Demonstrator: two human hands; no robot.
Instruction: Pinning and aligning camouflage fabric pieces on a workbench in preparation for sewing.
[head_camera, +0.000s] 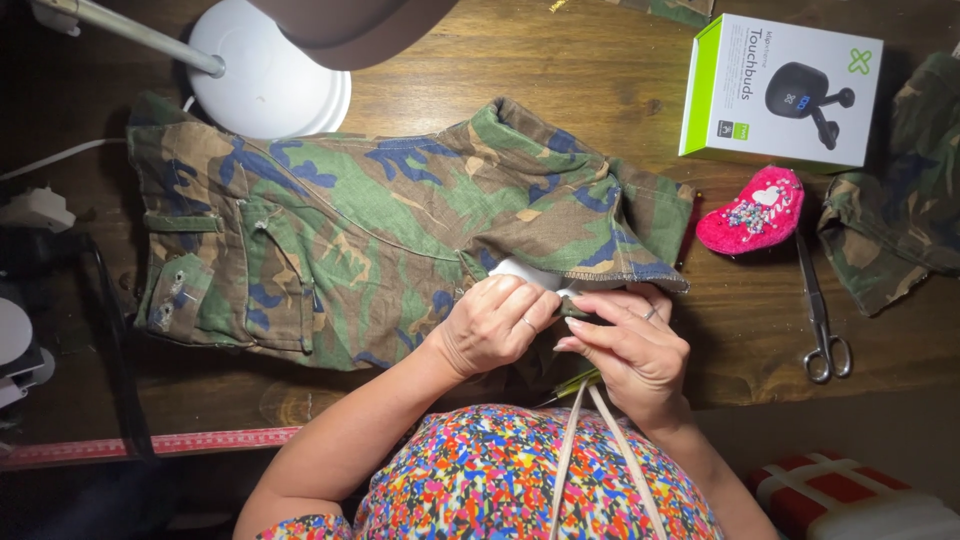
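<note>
Both the left hand (492, 325) and right hand (628, 345) pinch the camouflage trousers (360, 230) at the hem, perhaps holding a needle, with scissors (822, 310) and a pink pincushion (752, 210) nearby.

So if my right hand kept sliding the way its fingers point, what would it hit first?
The right hand points left, so it would meet the left hand almost at once; their fingertips nearly touch on the camouflage trousers, though depth is unclear.
</note>
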